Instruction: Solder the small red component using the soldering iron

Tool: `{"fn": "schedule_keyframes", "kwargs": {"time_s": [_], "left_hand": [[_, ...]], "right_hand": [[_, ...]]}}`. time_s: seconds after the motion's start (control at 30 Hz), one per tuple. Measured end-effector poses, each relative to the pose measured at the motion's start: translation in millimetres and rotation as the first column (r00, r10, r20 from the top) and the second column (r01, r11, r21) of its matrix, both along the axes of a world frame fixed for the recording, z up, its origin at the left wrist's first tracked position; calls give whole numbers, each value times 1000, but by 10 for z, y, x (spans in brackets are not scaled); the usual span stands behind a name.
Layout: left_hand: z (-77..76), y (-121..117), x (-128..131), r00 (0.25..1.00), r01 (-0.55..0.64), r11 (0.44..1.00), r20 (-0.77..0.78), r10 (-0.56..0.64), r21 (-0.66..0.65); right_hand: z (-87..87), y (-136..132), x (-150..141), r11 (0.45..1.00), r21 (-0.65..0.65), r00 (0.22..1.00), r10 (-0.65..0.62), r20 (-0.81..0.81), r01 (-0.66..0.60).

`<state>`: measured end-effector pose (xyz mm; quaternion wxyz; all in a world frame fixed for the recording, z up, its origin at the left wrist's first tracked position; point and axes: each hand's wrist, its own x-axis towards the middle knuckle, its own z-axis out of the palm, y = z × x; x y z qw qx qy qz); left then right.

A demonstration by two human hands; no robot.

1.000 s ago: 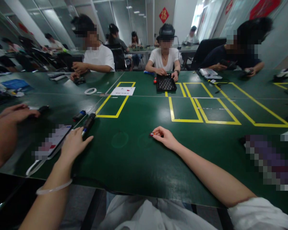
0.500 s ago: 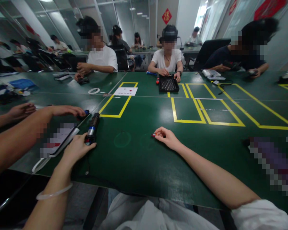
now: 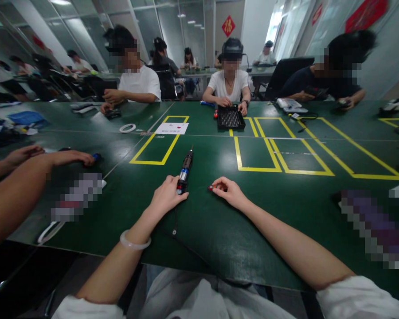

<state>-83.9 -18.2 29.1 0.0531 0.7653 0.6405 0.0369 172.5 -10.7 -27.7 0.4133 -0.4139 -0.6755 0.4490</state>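
My left hand is closed around the rear end of a dark electric screwdriver with a silver and blue band. Its thin bit points away from me, and a cord trails from its back end toward the table's near edge. To the right, my right hand rests at the green table, thumb and fingers pinching a small red piece. That piece is mostly hidden by the fingers, so its kind is unclear. A short gap of table separates the screwdriver from the red piece.
Yellow tape outlines mark the green table. Beyond them, a person works over a black tray. A white paper and a white ring lie ahead left. At left, a co-worker's arm reaches across the table.
My left hand has moved right with the screwdriver, from beside the co-worker's arm to near my right hand. The co-worker's hand has drawn back left. My right hand stays nearly still.
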Motion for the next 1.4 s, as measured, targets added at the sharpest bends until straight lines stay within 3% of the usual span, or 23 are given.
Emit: {"fn": "schedule_keyframes", "kwargs": {"time_s": [0.17, 0.33, 0.63, 0.8, 1.0, 1.4], "left_hand": [[17, 11, 538, 990, 111, 994, 90, -110, 0], [-5, -31, 766, 977, 149, 989, 155, -149, 9], [-83, -84, 760, 978, 151, 986, 134, -159, 64], [-113, -106, 764, 985, 140, 986, 91, -148, 89], [-144, -111, 758, 984, 156, 981, 67, -165, 119], [-154, -108, 792, 988, 142, 978, 44, -150, 150]], "right_hand": [[-2, 15, 15, 998, 38, 999, -54, -8, 54], [13, 12, 36, 992, 88, 995, -90, 50, 85], [20, -25, 22, 983, 184, 988, -25, 151, -4], [13, -27, 13, 948, 319, 965, -65, 253, -20], [-31, -27, 19, 940, 330, 969, 7, 248, -91], [79, -100, 10, 912, 389, 942, -3, 335, -135]]}}
